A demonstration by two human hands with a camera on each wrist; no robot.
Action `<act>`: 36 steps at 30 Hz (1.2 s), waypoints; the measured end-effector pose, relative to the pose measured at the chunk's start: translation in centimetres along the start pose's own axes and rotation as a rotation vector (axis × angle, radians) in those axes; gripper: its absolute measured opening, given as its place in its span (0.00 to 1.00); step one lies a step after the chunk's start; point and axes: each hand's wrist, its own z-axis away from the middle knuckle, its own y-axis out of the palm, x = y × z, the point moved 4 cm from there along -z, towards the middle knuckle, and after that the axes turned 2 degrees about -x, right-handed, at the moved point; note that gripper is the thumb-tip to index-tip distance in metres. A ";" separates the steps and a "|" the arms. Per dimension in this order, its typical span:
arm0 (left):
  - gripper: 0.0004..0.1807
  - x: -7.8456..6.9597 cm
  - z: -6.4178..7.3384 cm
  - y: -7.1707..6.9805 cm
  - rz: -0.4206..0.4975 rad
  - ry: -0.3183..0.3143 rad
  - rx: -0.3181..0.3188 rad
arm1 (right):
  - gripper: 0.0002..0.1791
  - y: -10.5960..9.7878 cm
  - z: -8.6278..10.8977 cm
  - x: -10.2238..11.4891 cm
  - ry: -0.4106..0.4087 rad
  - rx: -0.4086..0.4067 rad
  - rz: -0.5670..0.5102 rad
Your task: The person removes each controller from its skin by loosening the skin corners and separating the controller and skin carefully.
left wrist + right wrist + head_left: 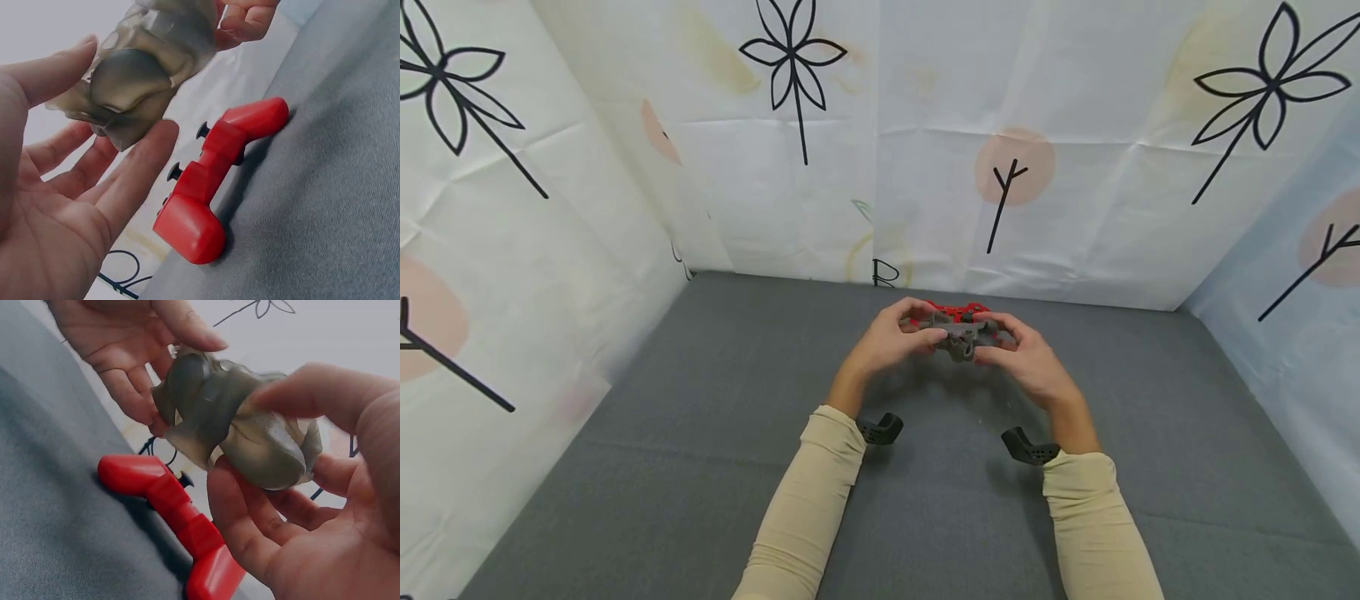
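A soft, translucent grey silicone controller cover (961, 340) hangs between my two hands above the table. My left hand (883, 340) pinches one end of the crumpled cover (156, 62) between thumb and fingers. At the other end, my right hand (1033, 360) holds the cover (209, 412) with the thumb on top and fingertips beneath. Just behind and below the hands, a red game controller (957, 310) lies on the cloth. In the left wrist view the red controller (209, 169) shows its black thumbsticks and stands apart from the cover.
Grey cloth (730, 383) covers the table. White fabric walls (940, 192) with drawn flowers and trees stand at the back and sides. Black wrist mounts (880, 429) stick out inward from both forearms.
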 end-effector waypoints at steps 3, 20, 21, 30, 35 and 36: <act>0.22 -0.1 -0.1 -0.1 0.069 0.037 -0.016 | 0.29 -0.1 0.1 0.3 -0.035 -0.001 -0.038; 0.12 -0.2 0.0 -1.5 -0.020 0.098 -0.142 | 0.30 -0.9 0.1 0.2 -0.037 -0.103 -0.007; 0.12 -0.2 0.0 -1.5 0.001 0.095 -0.142 | 0.30 -0.9 0.1 0.2 -0.039 -0.120 -0.018; 0.12 -0.4 -0.2 -2.1 0.083 0.110 -0.163 | 0.28 -1.3 -0.1 0.3 -0.026 -0.320 -0.089; 0.12 -0.5 -0.2 -2.3 0.080 0.139 -0.181 | 0.20 -1.0 -0.2 0.2 0.014 -0.340 -0.118; 0.12 -0.5 -0.2 -2.4 0.078 0.145 -0.188 | 0.18 -0.9 -0.2 0.2 0.023 -0.326 -0.144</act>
